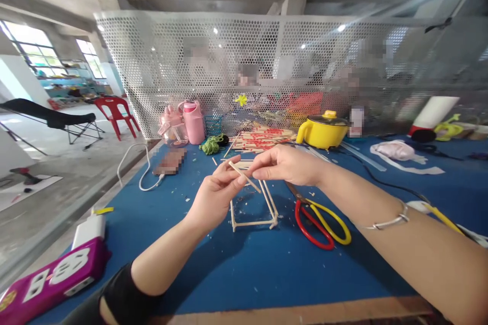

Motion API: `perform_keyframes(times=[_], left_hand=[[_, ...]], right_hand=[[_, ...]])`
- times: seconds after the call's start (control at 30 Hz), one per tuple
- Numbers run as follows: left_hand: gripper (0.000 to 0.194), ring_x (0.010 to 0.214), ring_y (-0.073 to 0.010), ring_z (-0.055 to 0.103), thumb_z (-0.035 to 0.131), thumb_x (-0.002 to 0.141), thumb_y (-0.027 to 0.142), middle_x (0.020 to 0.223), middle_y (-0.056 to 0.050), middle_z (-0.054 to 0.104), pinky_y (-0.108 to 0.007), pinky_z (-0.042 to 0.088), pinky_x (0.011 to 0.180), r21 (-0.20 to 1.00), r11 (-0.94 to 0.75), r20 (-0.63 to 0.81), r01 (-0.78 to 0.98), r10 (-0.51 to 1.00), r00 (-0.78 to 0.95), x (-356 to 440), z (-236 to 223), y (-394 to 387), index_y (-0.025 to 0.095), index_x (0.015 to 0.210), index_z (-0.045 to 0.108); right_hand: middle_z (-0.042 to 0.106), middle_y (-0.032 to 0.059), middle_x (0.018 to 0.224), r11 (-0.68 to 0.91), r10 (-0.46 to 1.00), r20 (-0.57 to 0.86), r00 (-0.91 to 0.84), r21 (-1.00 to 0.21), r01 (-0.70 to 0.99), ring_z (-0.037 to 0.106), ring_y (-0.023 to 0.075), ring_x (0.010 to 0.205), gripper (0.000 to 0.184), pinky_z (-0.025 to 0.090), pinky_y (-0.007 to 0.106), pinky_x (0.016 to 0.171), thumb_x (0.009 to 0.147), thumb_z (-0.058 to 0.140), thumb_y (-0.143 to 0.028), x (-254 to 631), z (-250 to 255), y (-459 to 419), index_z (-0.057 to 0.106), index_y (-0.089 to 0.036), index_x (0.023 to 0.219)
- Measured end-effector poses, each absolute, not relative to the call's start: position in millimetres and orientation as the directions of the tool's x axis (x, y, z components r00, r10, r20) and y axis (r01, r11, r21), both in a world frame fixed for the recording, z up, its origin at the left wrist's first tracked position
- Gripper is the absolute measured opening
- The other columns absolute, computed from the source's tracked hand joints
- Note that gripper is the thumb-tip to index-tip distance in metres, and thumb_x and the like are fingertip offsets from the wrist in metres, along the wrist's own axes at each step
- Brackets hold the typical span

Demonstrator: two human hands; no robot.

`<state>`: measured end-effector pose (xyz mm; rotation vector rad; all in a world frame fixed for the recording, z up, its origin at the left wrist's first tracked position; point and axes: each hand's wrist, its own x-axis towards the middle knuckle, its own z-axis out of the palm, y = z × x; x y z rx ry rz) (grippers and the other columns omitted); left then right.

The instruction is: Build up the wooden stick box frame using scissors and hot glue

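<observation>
A thin wooden stick (pixel 252 184) is pinched between the thumb and fingers of my left hand (pixel 213 193), slanting down to the right. My right hand (pixel 287 163) has its thumb and fingertips pressed together right beside that stick; whatever they grip is too small to make out. Below both hands, a frame of wooden sticks (pixel 253 223) stands on the blue table, its far part hidden by my hands. Scissors (pixel 316 223) with one red and one yellow handle lie just right of the frame, blades partly under my right hand.
Behind my hands lies a pile of sticks (pixel 263 137), some red-marked, with green yarn (pixel 211 145) to its left. A yellow electric pot (pixel 326 131), a pink bottle (pixel 195 124) and a perforated screen (pixel 171 56) stand at the back. A purple case (pixel 57 279) sits front left.
</observation>
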<state>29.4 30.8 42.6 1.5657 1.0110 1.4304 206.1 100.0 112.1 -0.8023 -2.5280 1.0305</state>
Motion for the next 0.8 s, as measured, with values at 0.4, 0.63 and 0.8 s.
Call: perform_keyframes(times=[0.4,0.63,0.8], left_hand=[[0.025,0.131,-0.0239,0.04,0.056,0.086,0.039,0.119,-0.006,0.065,-0.043,0.028,0.11,0.882,-0.419,0.408,0.217,0.908,0.094,20.7,35.7,28.6,0.023,0.084,0.074],[0.024,0.128,-0.0266,0.044,0.062,0.082,0.039,0.131,-0.007,0.057,-0.043,0.033,0.106,0.889,-0.422,0.42,0.175,0.906,0.05,21.5,31.0,32.4,0.022,0.093,0.075],[0.031,0.112,-0.024,0.056,0.061,0.081,0.038,0.12,-0.007,0.064,-0.038,0.042,0.095,0.928,-0.307,0.304,0.21,0.951,0.045,11.3,27.5,25.1,0.021,0.105,0.071]], right_hand=[[0.066,-0.0015,0.076,0.618,0.584,0.236,-0.777,-0.749,0.237,0.058,0.0111,0.072,0.008,0.044,0.024,0.069,0.071,0.072,-0.023,182.9,106.3,91.3,0.07,-0.017,0.076],[0.065,-0.0015,0.075,0.588,0.595,0.203,-0.778,-0.769,0.249,0.057,0.0119,0.074,0.012,0.044,0.027,0.073,0.076,0.066,-0.028,181.2,101.3,87.6,0.067,-0.017,0.076],[0.067,-0.0002,0.077,0.591,0.628,0.196,-0.753,-0.75,0.298,0.059,0.0135,0.073,0.013,0.045,0.028,0.071,0.075,0.066,-0.031,188.5,97.6,90.8,0.068,-0.018,0.074]])
